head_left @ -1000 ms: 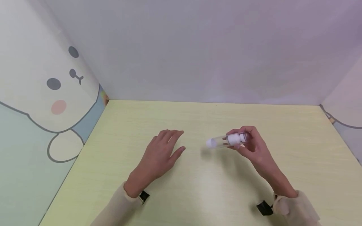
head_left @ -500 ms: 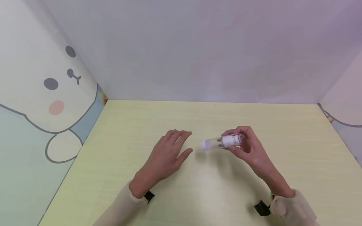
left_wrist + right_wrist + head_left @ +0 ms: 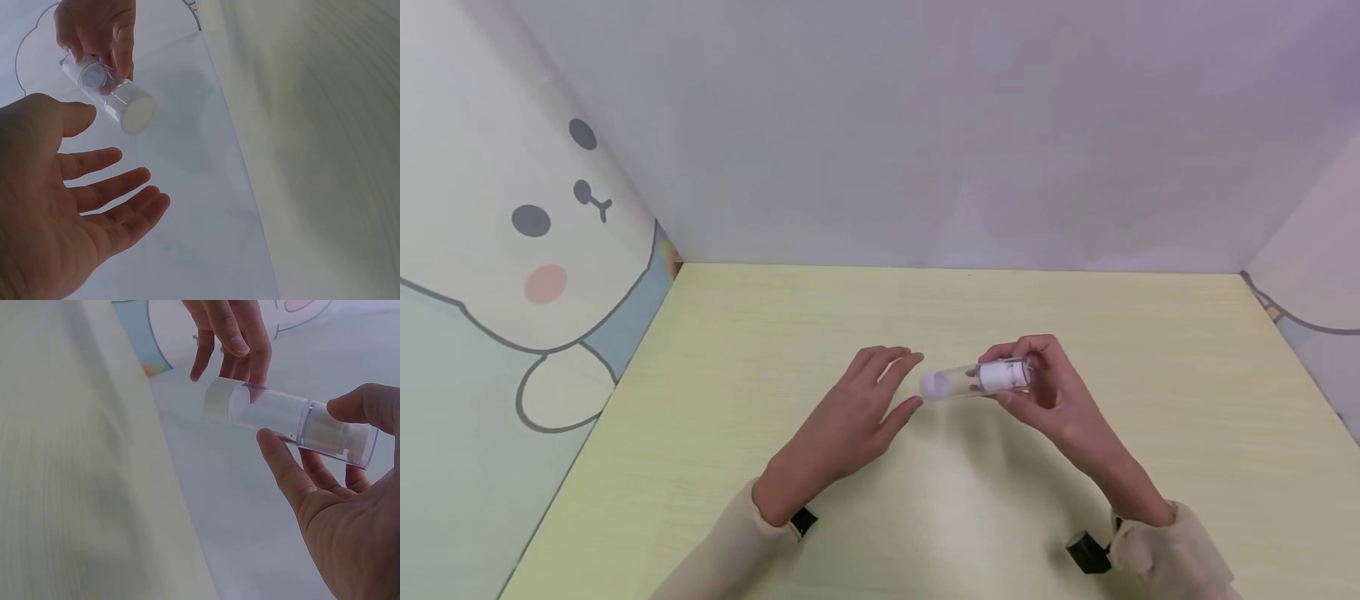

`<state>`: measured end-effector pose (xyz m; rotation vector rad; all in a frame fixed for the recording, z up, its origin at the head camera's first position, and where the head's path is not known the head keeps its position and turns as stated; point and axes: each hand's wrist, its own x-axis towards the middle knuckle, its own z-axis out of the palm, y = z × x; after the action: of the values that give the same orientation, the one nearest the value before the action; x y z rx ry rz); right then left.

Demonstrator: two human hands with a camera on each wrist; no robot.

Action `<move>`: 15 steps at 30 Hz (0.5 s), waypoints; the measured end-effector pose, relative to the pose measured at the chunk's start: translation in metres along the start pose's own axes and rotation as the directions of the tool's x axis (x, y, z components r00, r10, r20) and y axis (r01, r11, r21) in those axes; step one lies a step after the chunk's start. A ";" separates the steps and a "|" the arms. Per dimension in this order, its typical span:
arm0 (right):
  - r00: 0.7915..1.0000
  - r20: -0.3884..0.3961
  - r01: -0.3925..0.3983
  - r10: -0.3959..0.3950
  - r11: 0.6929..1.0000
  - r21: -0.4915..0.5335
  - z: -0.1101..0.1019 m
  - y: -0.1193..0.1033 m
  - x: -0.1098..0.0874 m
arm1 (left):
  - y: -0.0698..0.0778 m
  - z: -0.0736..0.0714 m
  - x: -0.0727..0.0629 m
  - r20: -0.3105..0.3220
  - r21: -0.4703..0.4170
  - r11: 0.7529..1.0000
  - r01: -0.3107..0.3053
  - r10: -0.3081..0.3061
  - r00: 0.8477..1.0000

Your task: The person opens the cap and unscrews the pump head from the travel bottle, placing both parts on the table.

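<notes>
A clear cylindrical bottle (image 3: 957, 381) with a white base and a white pump section under a clear cap is held above the table by my right hand (image 3: 1060, 400). In the right wrist view, the thumb lies on the bottle's (image 3: 275, 409) capped end and the fingers support it from below. The white base points toward my left hand (image 3: 853, 412). That hand's fingers are spread and loosely bent, with the thumb apart, close to the base. The left wrist view shows a gap between the left fingers (image 3: 106, 187) and the bottle (image 3: 119, 100).
Beneath both hands is a pale yellow wooden table (image 3: 820, 308). A plain light wall (image 3: 955, 133) rises at its far edge. The left side panel (image 3: 467, 208) carries a cartoon animal face. Each wrist bears a small black device (image 3: 1088, 552).
My left hand has moved right, toward the bottle. The right hand has shifted slightly left with the bottle, so the gap between hand and base has narrowed.
</notes>
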<state>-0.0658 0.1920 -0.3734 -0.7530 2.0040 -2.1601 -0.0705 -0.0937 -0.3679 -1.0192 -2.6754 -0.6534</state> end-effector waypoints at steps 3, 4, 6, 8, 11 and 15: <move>1.000 0.009 -0.004 0.004 1.000 0.001 0.003 -0.001 0.001 | 0.001 0.002 0.001 0.004 -0.009 1.000 -0.013 0.013 1.000; 1.000 0.011 -0.004 0.004 1.000 -0.002 0.003 -0.002 0.001 | 0.002 0.002 0.001 0.005 -0.014 1.000 -0.015 0.015 1.000; 1.000 0.016 -0.002 0.002 1.000 0.000 0.005 -0.002 0.002 | 0.004 0.003 0.002 0.008 -0.026 0.999 -0.019 0.019 1.000; 1.000 0.020 -0.004 0.004 1.000 0.001 0.007 -0.002 0.003 | 0.005 0.004 0.002 0.012 -0.048 0.999 -0.020 0.020 1.000; 0.999 0.035 0.001 -0.001 1.000 0.017 0.009 -0.002 0.005 | 0.008 0.006 0.003 0.015 -0.081 0.997 -0.020 0.021 1.000; 0.999 0.051 0.002 -0.004 1.000 0.029 0.012 -0.002 0.006 | 0.010 0.006 0.004 0.018 -0.091 0.996 -0.023 0.025 1.000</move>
<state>-0.0656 0.1785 -0.3696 -0.7988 1.9444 -2.1441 -0.0673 -0.0818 -0.3682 -1.0842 -2.6668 -0.7708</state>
